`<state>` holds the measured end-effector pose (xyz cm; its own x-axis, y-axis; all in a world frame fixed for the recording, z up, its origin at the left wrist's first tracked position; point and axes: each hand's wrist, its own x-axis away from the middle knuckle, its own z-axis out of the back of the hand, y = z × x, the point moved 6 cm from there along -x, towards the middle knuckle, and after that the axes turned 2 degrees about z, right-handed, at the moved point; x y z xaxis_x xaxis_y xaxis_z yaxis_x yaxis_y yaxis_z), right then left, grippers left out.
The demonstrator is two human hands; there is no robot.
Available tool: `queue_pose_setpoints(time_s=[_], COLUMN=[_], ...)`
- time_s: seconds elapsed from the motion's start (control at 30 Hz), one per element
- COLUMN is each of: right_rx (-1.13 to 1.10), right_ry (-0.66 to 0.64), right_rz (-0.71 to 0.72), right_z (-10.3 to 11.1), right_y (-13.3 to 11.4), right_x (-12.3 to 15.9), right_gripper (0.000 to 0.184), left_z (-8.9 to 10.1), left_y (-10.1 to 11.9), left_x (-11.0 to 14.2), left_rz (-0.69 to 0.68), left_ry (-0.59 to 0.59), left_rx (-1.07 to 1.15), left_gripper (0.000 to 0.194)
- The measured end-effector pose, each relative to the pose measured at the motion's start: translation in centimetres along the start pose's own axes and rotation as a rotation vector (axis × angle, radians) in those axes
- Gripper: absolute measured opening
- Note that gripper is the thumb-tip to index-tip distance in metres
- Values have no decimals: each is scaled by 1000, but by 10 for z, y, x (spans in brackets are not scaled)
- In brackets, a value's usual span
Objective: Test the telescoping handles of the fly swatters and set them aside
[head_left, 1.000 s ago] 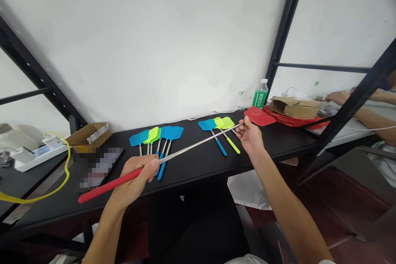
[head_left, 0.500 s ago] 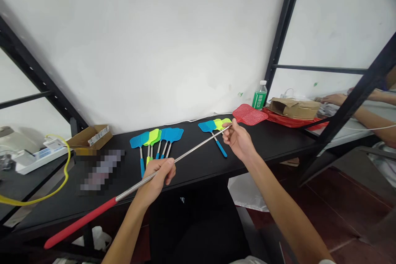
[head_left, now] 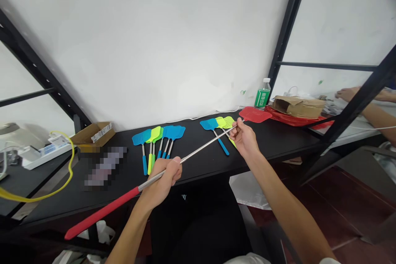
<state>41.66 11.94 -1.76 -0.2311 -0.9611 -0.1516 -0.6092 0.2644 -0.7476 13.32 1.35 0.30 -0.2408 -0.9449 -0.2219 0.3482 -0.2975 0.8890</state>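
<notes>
A red telescopic fly swatter (head_left: 102,213) slants across the view in both hands, its red grip at the lower left and its red mesh head at the upper right. My left hand (head_left: 163,183) is closed round the metal shaft just above the grip. Near the head, my right hand (head_left: 244,136) pinches the thin end of the shaft. Beyond my left hand lies a row of several blue, yellow and green fly swatters (head_left: 153,135) on the black table. Behind my right hand rest a blue swatter (head_left: 210,124) and yellow ones (head_left: 228,122), partly hidden.
A green-labelled bottle (head_left: 262,95) stands by the wall. An open cardboard box (head_left: 95,136) and a power strip (head_left: 46,154) with a yellow cable are at left. Another carton (head_left: 297,107) lies on red plastic at right, near another person's hand (head_left: 348,94). Black metal posts frame the table.
The red swatter's shaft looks shorter, its grip end now further right and up. Its head appears turned flatter. My left hand has shifted slightly right; the whole view has moved a little too.
</notes>
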Motion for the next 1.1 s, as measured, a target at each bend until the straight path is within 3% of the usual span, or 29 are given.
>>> queue_pose_setpoints(time_s=[0.1,0.2,0.4,0.7,1.1], right_rx=[-28,-34,-46,-64,-21], right_ry=[156,158,139,198,179], right_rz=[29,16,17,5,15], right_z=[26,40,38,49,43], right_y=[-14,-24,-20,-13,-6], right_x=[-12,-20,-21,-29,-27], right_gripper=[40,37,35,34,33], left_z=[20,40,60,66,95], left_y=[8,10,0,-20,-34], left_x=[10,17,13,1,-1], left_rz=[-46,-40,-29,-3,-28], left_ry=[43,26,22,-24,52], left_rx=[-46,-92,-76,-26,110], left_gripper=[55,55,54,54,57])
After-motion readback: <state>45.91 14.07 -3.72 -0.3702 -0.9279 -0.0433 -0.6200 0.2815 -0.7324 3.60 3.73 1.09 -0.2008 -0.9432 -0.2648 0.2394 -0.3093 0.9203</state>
